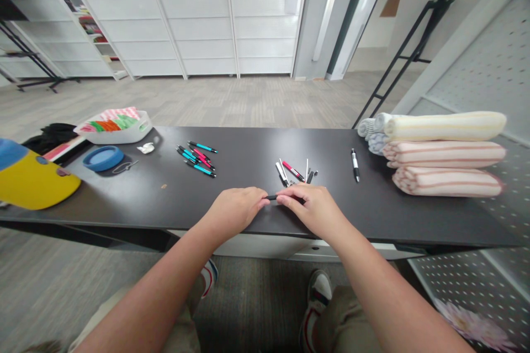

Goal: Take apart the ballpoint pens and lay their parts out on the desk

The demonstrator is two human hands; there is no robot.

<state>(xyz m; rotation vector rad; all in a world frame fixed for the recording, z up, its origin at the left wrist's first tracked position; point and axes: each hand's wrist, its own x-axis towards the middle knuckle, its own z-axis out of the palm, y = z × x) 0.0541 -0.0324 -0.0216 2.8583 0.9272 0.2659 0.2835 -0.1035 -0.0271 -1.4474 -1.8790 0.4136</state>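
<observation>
Both of my hands meet over the front of the dark table, pinching a small black pen part (271, 197) between them. My left hand (239, 207) is closed on its left end, and my right hand (309, 207) is closed on its right end. Fingers cover most of the part. Just beyond my right hand lie loose pen pieces: a silver-white barrel (282, 174), a red barrel (293, 171), a thin white tube (307, 169) and small black bits (310, 176). A whole black-and-silver pen (355, 165) lies farther right.
Several blue and red pens (196, 159) lie left of centre. Farther left are a blue ring-shaped lid (103, 158), a crumpled white tissue (146, 148), a white basket (120, 131) of cloths and a yellow-blue cap (35, 179). Rolled towels (447, 154) are stacked at right on the table (244, 146).
</observation>
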